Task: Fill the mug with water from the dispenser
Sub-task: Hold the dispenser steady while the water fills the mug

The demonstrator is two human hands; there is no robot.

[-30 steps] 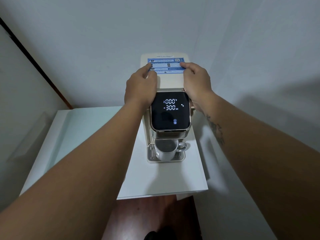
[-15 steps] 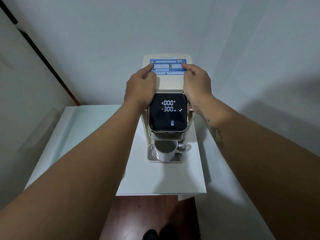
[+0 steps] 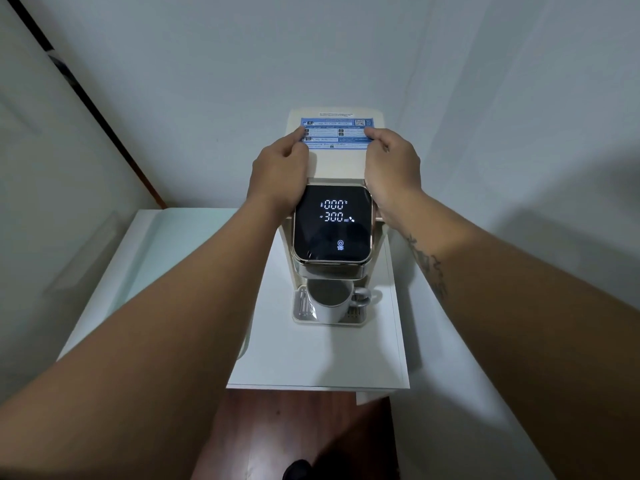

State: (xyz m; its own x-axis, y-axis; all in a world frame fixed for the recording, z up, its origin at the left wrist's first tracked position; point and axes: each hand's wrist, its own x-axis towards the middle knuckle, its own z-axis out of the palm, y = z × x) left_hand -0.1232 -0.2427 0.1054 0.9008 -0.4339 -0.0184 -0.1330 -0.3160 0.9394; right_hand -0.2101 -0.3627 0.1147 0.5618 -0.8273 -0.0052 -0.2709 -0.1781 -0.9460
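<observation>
A cream water dispenser (image 3: pixel 341 164) stands on a white table, against the wall. Its black screen (image 3: pixel 332 223) reads 000 °C and 300 ml above a start/stop icon. A white mug (image 3: pixel 330 303) sits upright on the drip tray (image 3: pixel 300 306) under the spout, handle to the right; its inside looks dark and I cannot tell the water level. My left hand (image 3: pixel 280 171) and my right hand (image 3: pixel 391 164) grip the two sides of the dispenser's top behind the screen. The fingertips of both touch a blue label (image 3: pixel 336 133).
The white table (image 3: pixel 311 358) ends at a front edge over a dark wooden floor (image 3: pixel 294 434). White walls close in behind and on the right. A dark door frame (image 3: pixel 90 98) runs along the left wall.
Both hands stay on the dispenser's top, with the fingers shifting only slightly. The screen's readout is the same. The mug has not moved.
</observation>
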